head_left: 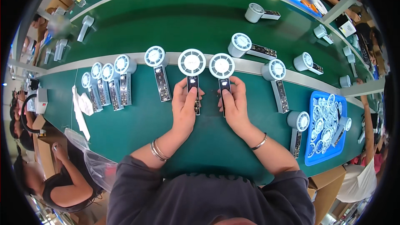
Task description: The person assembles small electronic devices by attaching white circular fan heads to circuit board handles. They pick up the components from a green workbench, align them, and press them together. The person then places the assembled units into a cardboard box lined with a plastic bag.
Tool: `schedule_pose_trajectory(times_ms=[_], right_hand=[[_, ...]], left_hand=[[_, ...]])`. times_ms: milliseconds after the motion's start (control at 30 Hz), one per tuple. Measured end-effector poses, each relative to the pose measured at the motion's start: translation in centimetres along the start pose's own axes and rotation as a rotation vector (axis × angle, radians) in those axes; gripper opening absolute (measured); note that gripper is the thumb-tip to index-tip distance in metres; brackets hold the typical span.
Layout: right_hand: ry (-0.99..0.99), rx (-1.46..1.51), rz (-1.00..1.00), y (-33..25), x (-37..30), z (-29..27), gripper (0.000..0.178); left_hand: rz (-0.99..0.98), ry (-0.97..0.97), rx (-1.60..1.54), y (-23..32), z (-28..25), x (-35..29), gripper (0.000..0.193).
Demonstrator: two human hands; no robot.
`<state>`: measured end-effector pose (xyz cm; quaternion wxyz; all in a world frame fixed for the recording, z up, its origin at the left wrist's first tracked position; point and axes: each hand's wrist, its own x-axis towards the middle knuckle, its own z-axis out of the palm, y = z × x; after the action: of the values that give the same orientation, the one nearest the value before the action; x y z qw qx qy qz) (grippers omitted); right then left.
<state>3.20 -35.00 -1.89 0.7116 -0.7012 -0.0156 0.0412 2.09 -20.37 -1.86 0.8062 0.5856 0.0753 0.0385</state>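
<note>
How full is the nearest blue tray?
Partly filled: pale round parts overlap across much of the blue tray, with bare blue showing near its edges.

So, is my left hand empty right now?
No, your left hand is holding a small fan by its handle, with the round head pointing away from you.

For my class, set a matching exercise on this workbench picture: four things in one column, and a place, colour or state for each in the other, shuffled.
Things
1. Left hand
2. Right hand
3. Tray
4. Strip

Descriptions
A. Blue, with many rings in it
B. Of the two held fans, grips the one nearer the tray
C. White, lying on the left part of the green bench
D. Grips the held fan nearer the strip

Pairs: 1-D, 2-B, 3-A, 4-C
</note>
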Motion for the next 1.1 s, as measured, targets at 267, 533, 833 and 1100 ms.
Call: schedule_pose_trajectory(times_ms=[267,533,833,1100], right_hand=[[-0.004,-0.005,-0.024,-0.03,0.09,-0.07,0.037],[-0.005,-0.009,-0.042,-0.11,0.06,-0.08,0.036],[0.008,0.004,-0.036,-0.1,0.31,-0.07,0.036],[0.008,-0.02,-0.029,-0.06,0.33,0.02,0.035]], left_hand=[[0.014,-0.007,-0.013,0.01,0.09,0.06,0.033],[0.036,-0.003,-0.001,-0.33,0.05,0.16,0.034],[0.084,-0.024,0.038,-0.53,0.03,0.34,0.033],[0.08,-0.006,0.038,-0.56,0.06,0.27,0.033]])
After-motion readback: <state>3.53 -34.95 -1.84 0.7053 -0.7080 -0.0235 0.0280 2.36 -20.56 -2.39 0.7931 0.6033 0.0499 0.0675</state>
